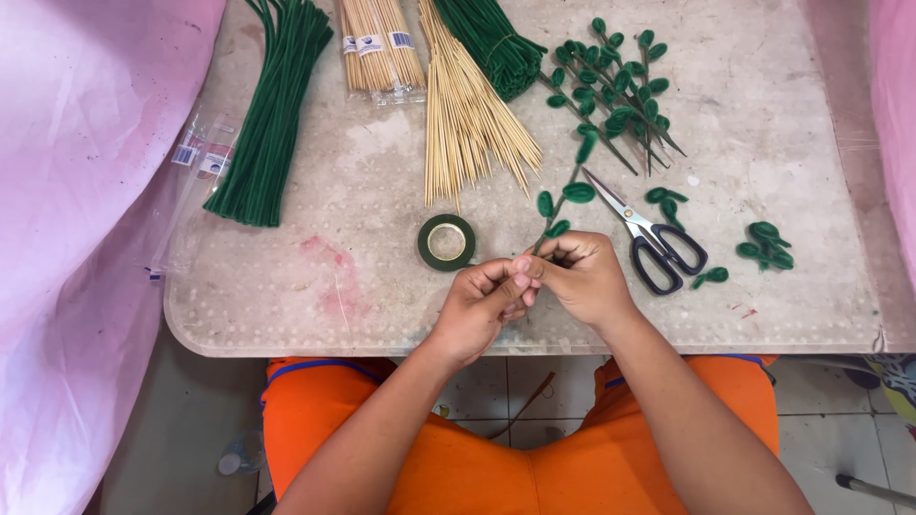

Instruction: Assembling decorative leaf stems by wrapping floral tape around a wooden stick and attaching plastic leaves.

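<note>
A green leafy stem (558, 205), made of pipe cleaner loops on a thin stick, was held at its lower end above the near edge of the worktop (363, 286), its leaves fanned up and away from the body. The left hand (482, 305) was closed on the base of the stem, thumb and fingertips pinched together, apparently so that the stick was steadied. The right hand (582, 272) was curled over it from the other side, its fingers clenched on the same end and touching the left hand's, as would suit winding or twisting. Both wrists were brought in close, forearms angled up from the lap in a narrow V.

A roll of green tape (446, 242) lay just beside the left hand, and black-handled scissors (654, 243) just beside the right, seemingly kept within easy reach. Finished leafy stems (615, 95) were piled well apart at the far right, with loose leaf loops (766, 245) nearer. Bamboo skewers (468, 119) and a bundle of green pipe cleaners (267, 124) were laid at the far side.
</note>
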